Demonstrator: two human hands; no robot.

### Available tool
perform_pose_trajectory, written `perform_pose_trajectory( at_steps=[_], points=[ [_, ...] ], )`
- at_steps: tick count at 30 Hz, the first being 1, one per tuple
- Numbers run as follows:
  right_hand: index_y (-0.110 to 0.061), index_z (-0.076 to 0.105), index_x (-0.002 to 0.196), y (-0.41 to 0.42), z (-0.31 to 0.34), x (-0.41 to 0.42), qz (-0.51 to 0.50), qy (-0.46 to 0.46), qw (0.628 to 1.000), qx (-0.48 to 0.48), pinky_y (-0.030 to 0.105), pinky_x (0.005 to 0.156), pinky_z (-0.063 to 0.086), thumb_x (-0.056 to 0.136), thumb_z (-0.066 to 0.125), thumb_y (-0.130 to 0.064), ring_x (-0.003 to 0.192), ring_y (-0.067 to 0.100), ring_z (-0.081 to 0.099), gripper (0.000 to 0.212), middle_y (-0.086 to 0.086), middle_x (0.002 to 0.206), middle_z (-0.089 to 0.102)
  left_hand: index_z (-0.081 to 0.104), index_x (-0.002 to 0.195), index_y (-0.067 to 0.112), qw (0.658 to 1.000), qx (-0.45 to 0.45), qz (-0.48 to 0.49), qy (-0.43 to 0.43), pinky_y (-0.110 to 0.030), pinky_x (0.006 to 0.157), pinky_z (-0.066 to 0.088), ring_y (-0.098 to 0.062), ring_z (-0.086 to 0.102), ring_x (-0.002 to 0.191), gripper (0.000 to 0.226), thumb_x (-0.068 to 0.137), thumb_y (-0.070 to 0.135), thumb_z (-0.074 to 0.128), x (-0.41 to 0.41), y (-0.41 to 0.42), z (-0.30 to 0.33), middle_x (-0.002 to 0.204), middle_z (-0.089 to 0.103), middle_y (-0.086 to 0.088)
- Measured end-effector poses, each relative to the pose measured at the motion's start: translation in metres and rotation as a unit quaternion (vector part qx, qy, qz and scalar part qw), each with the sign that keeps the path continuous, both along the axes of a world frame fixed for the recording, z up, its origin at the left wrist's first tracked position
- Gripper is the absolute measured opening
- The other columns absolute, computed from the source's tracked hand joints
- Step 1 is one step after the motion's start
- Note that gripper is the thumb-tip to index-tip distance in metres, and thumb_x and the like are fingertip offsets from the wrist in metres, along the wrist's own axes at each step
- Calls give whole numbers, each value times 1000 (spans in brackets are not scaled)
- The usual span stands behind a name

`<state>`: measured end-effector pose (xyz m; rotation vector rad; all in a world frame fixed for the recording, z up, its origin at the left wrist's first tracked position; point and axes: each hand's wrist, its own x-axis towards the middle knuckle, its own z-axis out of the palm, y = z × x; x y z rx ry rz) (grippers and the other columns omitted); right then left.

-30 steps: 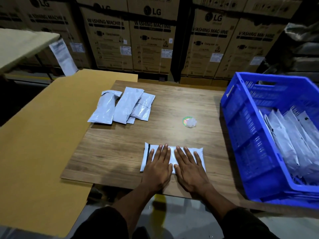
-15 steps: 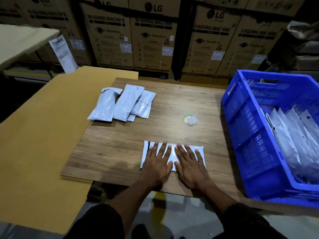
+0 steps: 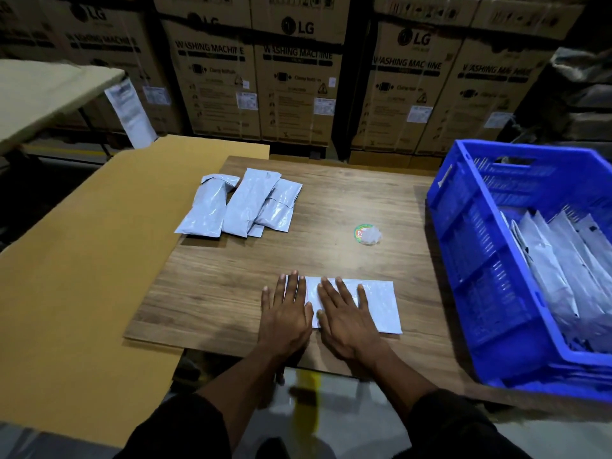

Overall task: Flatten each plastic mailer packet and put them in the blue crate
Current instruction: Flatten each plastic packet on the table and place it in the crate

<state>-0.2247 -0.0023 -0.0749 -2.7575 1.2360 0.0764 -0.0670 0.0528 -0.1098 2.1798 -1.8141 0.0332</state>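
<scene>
We are looking at a wooden tabletop [image 3: 331, 200] lying partly over a tan cardboard sheet [image 3: 82, 276]. Behind it, big brown washing machine boxes [image 3: 298, 87] are standing stacked in a row like a wall. A pale board [image 3: 43, 91] is jutting in at upper left, a paper sheet [image 3: 130, 112] hanging beside it. Dim light is falling; grey floor [image 3: 331, 422] is showing below.

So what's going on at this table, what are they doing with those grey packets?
A person presses both flat hands, left hand and right hand, on a grey mailer packet lying on the wooden table, flattening it. More packets wait further back; the blue crate on the right already holds several.
</scene>
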Motion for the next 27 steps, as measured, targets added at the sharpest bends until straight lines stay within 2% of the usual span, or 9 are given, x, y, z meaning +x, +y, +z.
perform_pose_trajectory(
  at_steps=[4, 7, 9, 13, 16, 19, 21, 24, 27],
  points=[
    [-20, 22, 158, 0, -5, -10, -34, -10, 999, 3, 49, 119, 0, 102, 17, -52, 153, 19, 9, 65, -4, 166, 14, 47, 149, 11, 1000, -13, 2, -5, -60, 110, 34, -32, 41, 143, 59, 97, 37, 38, 1, 1, 1, 156, 43, -10],
    [-26, 5, 159, -9, -4, -44, -91, -8, 996, 9, 42, 121, -5, 99, 14, -63, 153, 18, -5, 72, -3, 167, -3, 46, 150, 11, 1000, -13, 1, -7, -61, 111, 32, -32, 40, 144, 60, 97, 38, 38, 3, 2, 1, 157, 42, -9],
    [-31, -5, 158, -14, -1, -71, -126, 1, 992, 22, 41, 122, -5, 95, 9, -69, 152, 16, -12, 75, -3, 166, -12, 45, 150, 11, 1000, -9, -8, -13, -62, 111, 32, -33, 39, 144, 60, 97, 38, 38, 4, 3, 0, 157, 41, -9],
    [-32, -10, 157, -23, 10, -105, -150, 40, 986, 60, 46, 122, -8, 90, 1, -73, 150, 11, -21, 80, -9, 163, -24, 49, 147, 9, 1000, 17, -13, -13, -63, 109, 34, -34, 46, 139, 64, 94, 43, 37, 7, -1, -1, 154, 46, -9],
    [-24, -8, 159, -26, 19, -103, -156, 60, 983, 81, 52, 120, -8, 94, 5, -70, 150, 17, -20, 81, -2, 164, -20, 55, 140, 2, 1000, 10, -24, -14, -57, 116, 18, -35, 48, 138, 64, 95, 42, 35, 9, -4, 5, 148, 51, -16],
    [-10, 22, 157, -20, 22, -69, -106, 42, 993, 11, 58, 118, 7, 96, 7, -57, 153, 26, 7, 79, 7, 166, 8, 51, 139, -5, 995, -37, -83, 32, -44, 117, 18, -39, 54, 131, 53, 102, 26, 30, -7, -11, 10, 141, 55, -25],
    [-10, 34, 153, -15, 18, -38, -35, 10, 999, 7, 57, 117, 9, 97, 13, -47, 151, 28, 18, 71, 6, 164, 17, 43, 140, -3, 988, -46, -124, 75, -32, 119, 15, -39, 59, 125, 47, 107, 22, 20, -19, -19, 4, 138, 57, -24],
    [-15, 14, 159, -10, 12, -9, 2, -8, 999, 45, 51, 120, -4, 93, -7, -52, 154, 21, 2, 79, 0, 166, 3, 47, 143, -3, 988, -44, -104, 104, -32, 122, 15, -36, 52, 133, 58, 110, 28, 11, -23, -15, -11, 146, 50, -19],
    [-24, 7, 160, -12, 3, -17, -9, -3, 1000, 22, 50, 121, -5, 85, -24, -65, 153, 18, -5, 90, -7, 166, -4, 50, 146, 3, 993, -72, -80, 53, -44, 117, 31, -32, 43, 142, 50, 108, 29, 29, -14, -3, -11, 153, 47, -13]
  ],
)
